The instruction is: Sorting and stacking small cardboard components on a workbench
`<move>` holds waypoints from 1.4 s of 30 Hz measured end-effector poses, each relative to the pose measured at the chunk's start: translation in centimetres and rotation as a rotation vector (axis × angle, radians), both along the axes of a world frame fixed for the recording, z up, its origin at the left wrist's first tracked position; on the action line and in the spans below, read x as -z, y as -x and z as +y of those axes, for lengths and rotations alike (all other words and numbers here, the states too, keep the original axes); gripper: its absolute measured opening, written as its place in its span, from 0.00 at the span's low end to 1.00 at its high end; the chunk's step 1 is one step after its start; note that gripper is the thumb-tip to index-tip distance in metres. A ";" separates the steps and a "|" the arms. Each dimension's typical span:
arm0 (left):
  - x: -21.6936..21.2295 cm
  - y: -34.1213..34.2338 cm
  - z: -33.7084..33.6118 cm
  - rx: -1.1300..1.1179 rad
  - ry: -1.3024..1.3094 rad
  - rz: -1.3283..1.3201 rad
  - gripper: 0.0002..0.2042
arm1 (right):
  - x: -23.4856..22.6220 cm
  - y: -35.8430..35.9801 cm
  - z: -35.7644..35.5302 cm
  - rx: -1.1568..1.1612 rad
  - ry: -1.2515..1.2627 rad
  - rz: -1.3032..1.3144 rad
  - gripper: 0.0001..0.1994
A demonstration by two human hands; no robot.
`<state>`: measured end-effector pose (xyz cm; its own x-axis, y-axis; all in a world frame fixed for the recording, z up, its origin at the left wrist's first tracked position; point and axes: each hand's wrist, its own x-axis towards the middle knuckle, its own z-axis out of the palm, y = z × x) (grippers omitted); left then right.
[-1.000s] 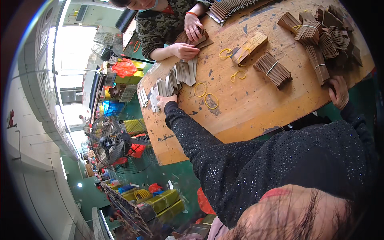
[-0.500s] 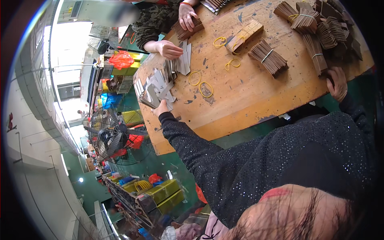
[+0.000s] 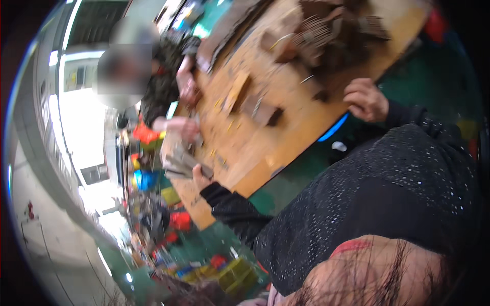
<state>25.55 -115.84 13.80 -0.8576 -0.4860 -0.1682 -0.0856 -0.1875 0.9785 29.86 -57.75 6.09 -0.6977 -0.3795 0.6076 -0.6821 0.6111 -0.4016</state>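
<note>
Everything is smeared by motion. At the table's left end, my left hand [image 3: 202, 180] is closed on a bunch of flat grey strips [image 3: 179, 162], its thumb pointing up beside them. My right hand [image 3: 365, 100] is by the near right edge of the wooden table [image 3: 291, 145], fingers loosely curled, with nothing visible in them. Brown slatted bundles [image 3: 316, 38] are piled beyond it, some tied with bands. Nearer the middle lie another banded brown bundle [image 3: 261, 110] and a yellowish block [image 3: 238, 91].
Across the table, a co-worker's one hand [image 3: 188, 130] is just beyond the grey strips and the other hand [image 3: 189, 92] farther back. Small yellow bands [image 3: 220, 159] lie on the tabletop. Past the left edge stand a fan [image 3: 153, 213] and yellow bins [image 3: 236, 275].
The view has swung, so the table appears more tilted. My right hand has come away from the brown bundle at the edge and curled. The grey strips now look gathered at my left hand.
</note>
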 end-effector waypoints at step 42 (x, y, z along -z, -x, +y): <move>6.1 41.2 106.8 0.877 1.184 0.146 0.34 | -0.1 1.0 62.5 0.610 0.072 -0.168 0.07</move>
